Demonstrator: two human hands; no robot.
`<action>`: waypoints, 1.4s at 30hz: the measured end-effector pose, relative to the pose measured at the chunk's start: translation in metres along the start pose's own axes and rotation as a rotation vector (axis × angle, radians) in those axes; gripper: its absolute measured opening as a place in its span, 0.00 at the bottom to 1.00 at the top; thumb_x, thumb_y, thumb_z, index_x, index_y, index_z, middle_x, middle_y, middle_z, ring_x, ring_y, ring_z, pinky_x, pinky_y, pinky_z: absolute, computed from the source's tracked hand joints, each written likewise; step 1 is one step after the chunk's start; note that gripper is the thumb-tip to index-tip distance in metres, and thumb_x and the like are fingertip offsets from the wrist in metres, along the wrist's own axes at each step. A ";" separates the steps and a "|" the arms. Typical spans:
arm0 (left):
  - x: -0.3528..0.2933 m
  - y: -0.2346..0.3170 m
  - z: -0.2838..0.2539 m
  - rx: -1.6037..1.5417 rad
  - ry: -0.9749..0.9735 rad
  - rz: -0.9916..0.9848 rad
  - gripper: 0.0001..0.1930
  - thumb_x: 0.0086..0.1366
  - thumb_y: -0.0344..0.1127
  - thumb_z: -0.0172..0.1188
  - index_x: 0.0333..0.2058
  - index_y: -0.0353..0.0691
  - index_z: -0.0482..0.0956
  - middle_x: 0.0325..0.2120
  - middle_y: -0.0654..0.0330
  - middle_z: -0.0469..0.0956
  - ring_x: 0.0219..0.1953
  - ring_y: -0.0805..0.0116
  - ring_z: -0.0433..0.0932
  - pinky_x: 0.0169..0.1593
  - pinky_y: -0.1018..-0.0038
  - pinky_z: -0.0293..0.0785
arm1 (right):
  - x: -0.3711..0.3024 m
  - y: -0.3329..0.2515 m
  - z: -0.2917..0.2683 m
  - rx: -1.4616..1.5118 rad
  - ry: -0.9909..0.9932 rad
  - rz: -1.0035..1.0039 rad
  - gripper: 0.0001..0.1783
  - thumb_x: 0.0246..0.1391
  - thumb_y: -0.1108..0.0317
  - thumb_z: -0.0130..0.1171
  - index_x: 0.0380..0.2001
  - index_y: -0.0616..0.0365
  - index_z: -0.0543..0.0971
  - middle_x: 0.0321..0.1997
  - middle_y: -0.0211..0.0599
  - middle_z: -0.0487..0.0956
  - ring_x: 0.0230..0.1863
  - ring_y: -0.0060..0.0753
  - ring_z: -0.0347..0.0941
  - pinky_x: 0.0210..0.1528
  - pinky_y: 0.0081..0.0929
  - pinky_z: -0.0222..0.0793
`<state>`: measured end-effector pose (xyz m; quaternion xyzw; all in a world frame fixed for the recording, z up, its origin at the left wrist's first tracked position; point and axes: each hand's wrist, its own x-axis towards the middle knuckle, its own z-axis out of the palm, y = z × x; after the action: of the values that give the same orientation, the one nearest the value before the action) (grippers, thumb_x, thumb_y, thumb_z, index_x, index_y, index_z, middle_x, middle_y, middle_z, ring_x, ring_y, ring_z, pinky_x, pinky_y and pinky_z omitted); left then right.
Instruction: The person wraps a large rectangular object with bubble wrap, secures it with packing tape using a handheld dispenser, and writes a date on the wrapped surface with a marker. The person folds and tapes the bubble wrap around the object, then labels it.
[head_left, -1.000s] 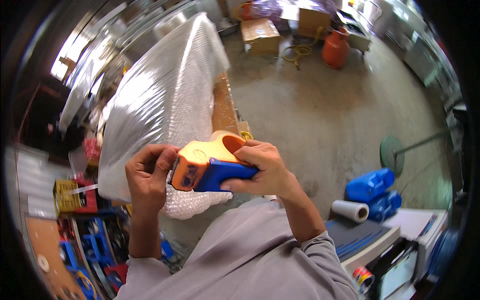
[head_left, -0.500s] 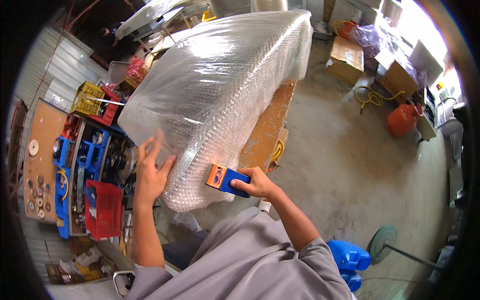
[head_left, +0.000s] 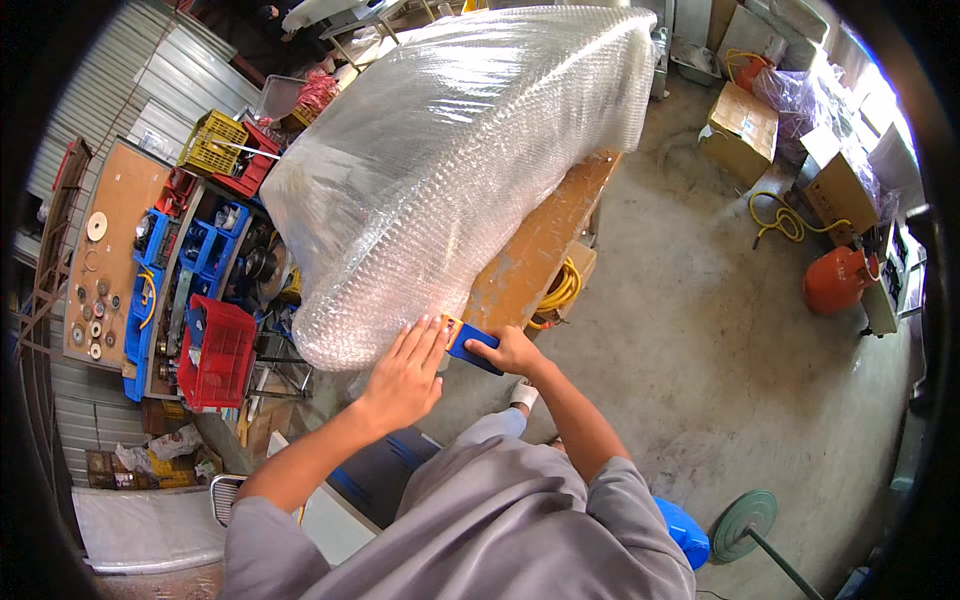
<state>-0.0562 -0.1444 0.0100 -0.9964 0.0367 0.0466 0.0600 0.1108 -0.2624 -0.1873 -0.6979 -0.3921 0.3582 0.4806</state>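
Note:
A large, long object wrapped in clear bubble wrap (head_left: 440, 170) lies before me on a worn brown board (head_left: 535, 240); what it is cannot be made out through the layers. My right hand (head_left: 512, 352) grips a flat, blue-and-orange box-shaped thing (head_left: 472, 345), thumb on top, close to the wrap's near right edge. Across the near end of the wrap lies my left hand (head_left: 405, 375), fingers straight and held side by side, holding nothing. Its fingertips meet or partly cover the orange end of the box-shaped thing.
At left stand a red bin (head_left: 218, 355), blue bins (head_left: 205, 250) and a yellow crate (head_left: 212, 143). A coiled yellow hose (head_left: 562, 288) hangs by the board. Right, on the floor, are a cardboard box (head_left: 738, 130) and an orange gas cylinder (head_left: 838, 280). A round green base (head_left: 745, 525) with a pole stands lower right.
My left hand has come right and down from the wrap's left side to beside my right hand. The box-shaped thing has turned and shifted slightly right. The view has shifted too.

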 end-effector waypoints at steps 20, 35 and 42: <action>0.019 -0.023 0.094 0.740 -0.302 0.239 0.47 0.66 0.61 0.54 0.70 0.25 0.56 0.74 0.45 0.51 0.77 0.49 0.45 0.78 0.54 0.34 | -0.050 0.056 -0.014 -0.192 -0.063 0.257 0.42 0.55 0.27 0.56 0.37 0.61 0.87 0.32 0.56 0.84 0.37 0.55 0.83 0.45 0.44 0.78; 0.032 -0.019 0.110 0.960 -0.371 0.364 0.33 0.72 0.43 0.39 0.67 0.22 0.61 0.73 0.41 0.53 0.76 0.42 0.47 0.77 0.48 0.35 | 0.034 -0.090 0.025 -1.081 -0.116 0.159 0.21 0.49 0.61 0.70 0.48 0.49 0.86 0.46 0.35 0.87 0.49 0.38 0.84 0.43 0.46 0.81; 0.032 -0.018 0.105 0.969 -0.498 0.407 0.33 0.72 0.42 0.38 0.67 0.20 0.61 0.72 0.40 0.55 0.75 0.41 0.51 0.77 0.47 0.37 | 0.058 -0.097 0.013 -1.136 -0.360 0.262 0.23 0.50 0.60 0.71 0.52 0.46 0.85 0.53 0.31 0.85 0.54 0.36 0.82 0.48 0.46 0.80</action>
<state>-0.0322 -0.1162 -0.0954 -0.7872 0.2292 0.2682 0.5058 0.1046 -0.1831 -0.1059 -0.8158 -0.5080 0.2617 -0.0886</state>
